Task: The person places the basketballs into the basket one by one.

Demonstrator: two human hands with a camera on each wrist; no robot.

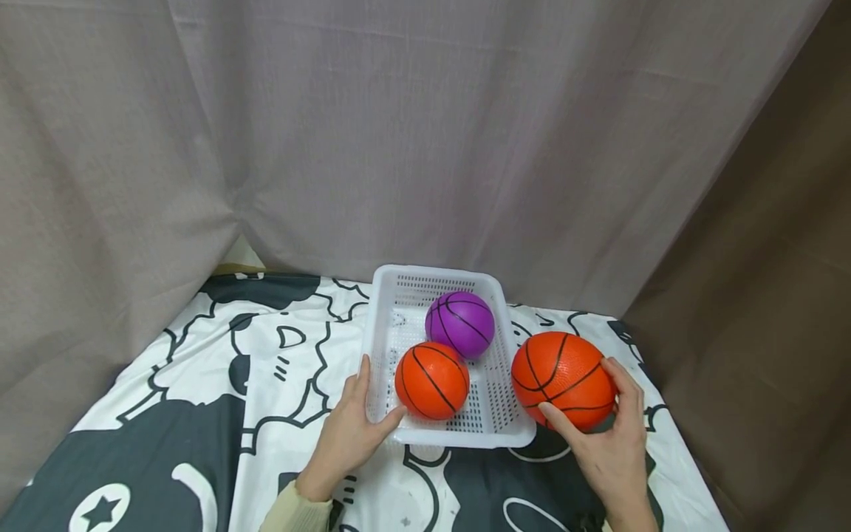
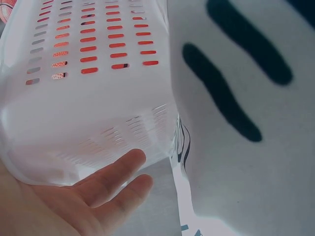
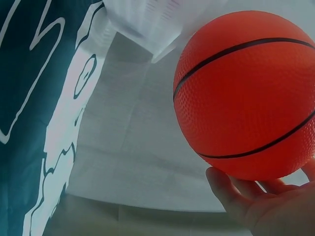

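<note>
A white perforated plastic basket (image 1: 452, 442) stands on the patterned cloth. Inside it are a purple toy basketball (image 1: 460, 325) and, nearer the front, an orange toy basketball (image 1: 432, 380). At the basket's front left corner, my left hand (image 1: 355, 428) touches the outer wall with fairly straight fingers, its thumb reaching over the rim. In the left wrist view, two fingers extend past the basket wall (image 2: 88, 118). My right hand (image 1: 612, 436) grips a larger orange basketball (image 1: 564, 380) to the right of the basket, thumb in front and fingers around the right side.
Black-and-white cartoon cloth (image 1: 279, 355) covers the surface under the basket. A grey curtain (image 1: 425, 133) hangs behind, close to the basket's far rim. Darker brown fabric (image 1: 764, 318) hangs along the right side.
</note>
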